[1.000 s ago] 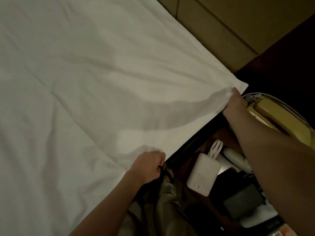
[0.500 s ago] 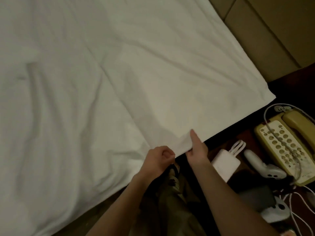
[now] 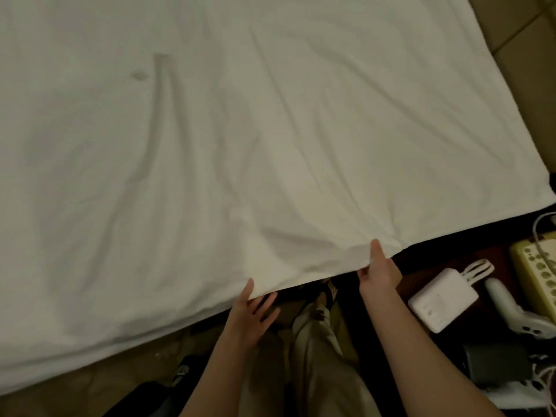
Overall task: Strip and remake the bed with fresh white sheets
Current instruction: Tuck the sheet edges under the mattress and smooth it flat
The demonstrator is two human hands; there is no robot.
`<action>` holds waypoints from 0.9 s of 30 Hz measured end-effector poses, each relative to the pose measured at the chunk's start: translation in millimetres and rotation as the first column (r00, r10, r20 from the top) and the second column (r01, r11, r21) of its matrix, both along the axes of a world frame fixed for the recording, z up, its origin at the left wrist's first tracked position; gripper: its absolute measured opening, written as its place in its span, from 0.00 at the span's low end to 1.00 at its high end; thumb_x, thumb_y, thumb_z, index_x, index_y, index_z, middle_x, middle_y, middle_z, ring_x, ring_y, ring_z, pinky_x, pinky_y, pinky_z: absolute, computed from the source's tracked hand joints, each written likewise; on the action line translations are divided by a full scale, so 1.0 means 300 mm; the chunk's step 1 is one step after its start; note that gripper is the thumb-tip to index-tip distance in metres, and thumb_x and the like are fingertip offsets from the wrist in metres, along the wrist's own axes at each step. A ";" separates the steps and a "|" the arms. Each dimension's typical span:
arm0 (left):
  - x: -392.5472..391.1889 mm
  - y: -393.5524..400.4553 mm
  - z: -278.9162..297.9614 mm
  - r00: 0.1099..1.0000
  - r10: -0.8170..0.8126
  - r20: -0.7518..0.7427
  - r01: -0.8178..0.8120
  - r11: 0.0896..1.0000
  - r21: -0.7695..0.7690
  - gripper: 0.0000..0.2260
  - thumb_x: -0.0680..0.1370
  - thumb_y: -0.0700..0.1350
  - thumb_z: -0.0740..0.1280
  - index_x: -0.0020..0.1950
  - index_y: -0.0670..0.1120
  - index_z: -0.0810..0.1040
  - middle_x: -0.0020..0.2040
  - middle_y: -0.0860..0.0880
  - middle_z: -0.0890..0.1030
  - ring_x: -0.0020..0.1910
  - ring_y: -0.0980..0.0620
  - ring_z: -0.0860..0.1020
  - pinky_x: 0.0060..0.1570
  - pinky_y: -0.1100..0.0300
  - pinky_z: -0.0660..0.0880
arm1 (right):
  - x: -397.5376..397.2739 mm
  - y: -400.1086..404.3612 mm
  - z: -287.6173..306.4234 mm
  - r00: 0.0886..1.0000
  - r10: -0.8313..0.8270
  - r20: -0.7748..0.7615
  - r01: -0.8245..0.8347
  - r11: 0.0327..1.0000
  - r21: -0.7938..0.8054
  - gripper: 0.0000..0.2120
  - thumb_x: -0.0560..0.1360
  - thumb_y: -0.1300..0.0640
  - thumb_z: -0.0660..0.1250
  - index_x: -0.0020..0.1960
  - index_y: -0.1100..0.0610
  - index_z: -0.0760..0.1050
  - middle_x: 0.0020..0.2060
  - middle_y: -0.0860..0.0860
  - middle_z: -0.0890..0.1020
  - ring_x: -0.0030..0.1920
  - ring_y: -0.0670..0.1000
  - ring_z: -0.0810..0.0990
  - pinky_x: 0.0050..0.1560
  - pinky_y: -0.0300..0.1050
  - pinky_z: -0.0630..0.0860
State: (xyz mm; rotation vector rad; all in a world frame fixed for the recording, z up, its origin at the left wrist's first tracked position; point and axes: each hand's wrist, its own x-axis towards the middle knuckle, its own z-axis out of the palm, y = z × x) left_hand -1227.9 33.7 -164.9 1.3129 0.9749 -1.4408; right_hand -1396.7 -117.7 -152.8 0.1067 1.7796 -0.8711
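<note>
So the wrinkled white cotton sheet (image 3: 240, 139) covers pretty much the whole bed, its near edge running along the side where I'm standing and its corner ending at the far right. My right hand (image 3: 379, 267) is pinching that near edge, thumb on top of the fabric, fingers curled underneath. My left hand (image 3: 251, 316) is loose with fingers spread, thumb just touching the hem, holding nothing. Tight on my right: a white boxy charger with cables (image 3: 443, 299), a white game controller (image 3: 517, 314) and a cream push-button phone (image 3: 535, 266) crowd the dark nightstand beside the bed's edge. My khaki trousers (image 3: 319, 356) are right up against the bed side.
</note>
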 end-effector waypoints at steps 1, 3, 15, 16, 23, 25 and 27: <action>0.007 0.004 -0.004 0.996 0.079 0.031 -0.080 0.997 0.022 0.16 0.80 0.46 0.64 0.68 0.46 0.71 0.67 0.42 0.73 0.56 0.45 0.77 0.56 0.47 0.72 | 0.013 0.009 -0.008 0.999 -0.001 0.034 0.001 1.000 0.009 0.05 0.75 0.59 0.71 0.44 0.56 0.75 0.44 0.51 0.80 0.42 0.48 0.80 0.40 0.43 0.79; 0.010 0.019 -0.013 0.979 0.191 0.072 -0.194 0.980 0.036 0.13 0.80 0.45 0.64 0.63 0.44 0.73 0.67 0.43 0.74 0.58 0.47 0.75 0.56 0.51 0.72 | 0.034 0.020 -0.017 0.990 0.009 0.141 -0.012 1.000 0.025 0.07 0.74 0.58 0.72 0.50 0.58 0.77 0.48 0.54 0.81 0.48 0.52 0.81 0.47 0.49 0.81; 0.004 0.083 -0.056 0.851 0.416 0.320 -0.468 0.877 0.106 0.17 0.78 0.40 0.67 0.66 0.41 0.73 0.66 0.41 0.76 0.63 0.43 0.75 0.60 0.48 0.74 | 0.031 0.032 -0.043 0.983 0.166 0.072 -0.169 0.985 0.027 0.09 0.71 0.64 0.74 0.46 0.60 0.75 0.47 0.53 0.80 0.45 0.52 0.81 0.55 0.52 0.78; -0.003 0.082 -0.054 0.852 0.395 0.344 -0.463 0.875 0.141 0.17 0.78 0.39 0.67 0.66 0.40 0.72 0.66 0.41 0.76 0.62 0.44 0.76 0.59 0.49 0.75 | 0.024 0.036 -0.048 0.983 0.175 0.053 -0.177 0.984 0.038 0.08 0.71 0.64 0.74 0.45 0.60 0.74 0.46 0.53 0.80 0.44 0.52 0.81 0.56 0.52 0.77; -0.071 0.004 -0.018 0.963 0.251 0.096 -0.262 0.956 0.132 0.13 0.80 0.49 0.64 0.61 0.42 0.74 0.62 0.42 0.74 0.63 0.45 0.72 0.58 0.51 0.71 | -0.012 -0.029 -0.019 0.997 0.048 -0.055 -0.045 0.997 0.059 0.18 0.71 0.62 0.75 0.59 0.63 0.76 0.52 0.54 0.80 0.50 0.54 0.81 0.52 0.51 0.79; -0.119 -0.046 0.008 0.971 0.236 0.049 -0.239 0.967 0.083 0.12 0.79 0.51 0.64 0.55 0.43 0.76 0.61 0.43 0.74 0.61 0.46 0.72 0.60 0.49 0.70 | -0.056 -0.081 -0.002 0.999 -0.008 -0.035 0.010 0.998 0.067 0.11 0.71 0.59 0.75 0.51 0.60 0.77 0.48 0.52 0.80 0.45 0.51 0.81 0.44 0.48 0.80; -0.190 -0.105 0.024 0.976 0.214 0.030 -0.215 0.975 0.047 0.11 0.79 0.50 0.65 0.54 0.43 0.76 0.60 0.44 0.74 0.59 0.47 0.73 0.59 0.49 0.71 | -0.104 -0.145 0.008 0.998 -0.057 -0.007 0.057 0.997 0.051 0.07 0.72 0.58 0.74 0.44 0.57 0.76 0.45 0.51 0.80 0.41 0.49 0.80 0.38 0.45 0.80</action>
